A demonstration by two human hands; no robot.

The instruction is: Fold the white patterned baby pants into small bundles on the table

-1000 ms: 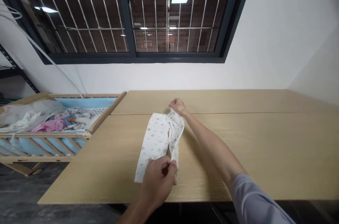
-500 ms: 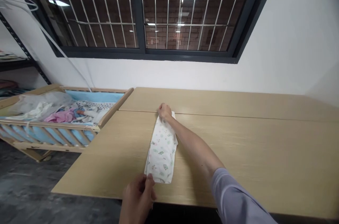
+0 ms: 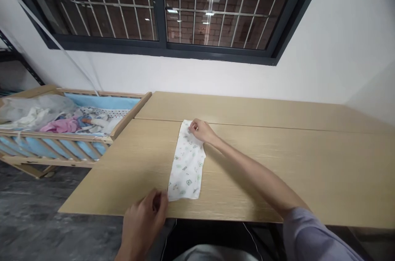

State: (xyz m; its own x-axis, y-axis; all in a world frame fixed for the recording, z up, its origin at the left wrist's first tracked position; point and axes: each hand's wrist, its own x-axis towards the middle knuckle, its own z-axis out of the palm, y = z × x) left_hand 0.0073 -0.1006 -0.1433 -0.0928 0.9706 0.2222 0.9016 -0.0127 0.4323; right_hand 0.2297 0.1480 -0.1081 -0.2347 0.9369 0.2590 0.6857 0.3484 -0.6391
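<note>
White baby pants (image 3: pixel 187 166) with a small green and brown print lie flat, folded lengthwise into a narrow strip, on the wooden table (image 3: pixel 262 162). At the near left corner of the cloth is my left hand (image 3: pixel 145 217), its thumb and forefinger pinched together on the edge. My right hand (image 3: pixel 202 130) reaches across to the far end, fingers curled and closed on the fabric near its right side. Its hidden fingertips make the exact hold hard to see.
Left of the table stands a wooden crib (image 3: pixel 101 139) with blue lining, holding a pink cloth (image 3: pixel 61 125), other fabrics and a translucent plastic bag (image 3: pixel 40 106). A barred window (image 3: pixel 166 45) is set in the white wall behind. The table's near edge runs before my body.
My right hand has shifted right from the far left corner, uncovering it. My left hand has drawn slightly left, and the pants look flatter and wider. The view has tilted down.
</note>
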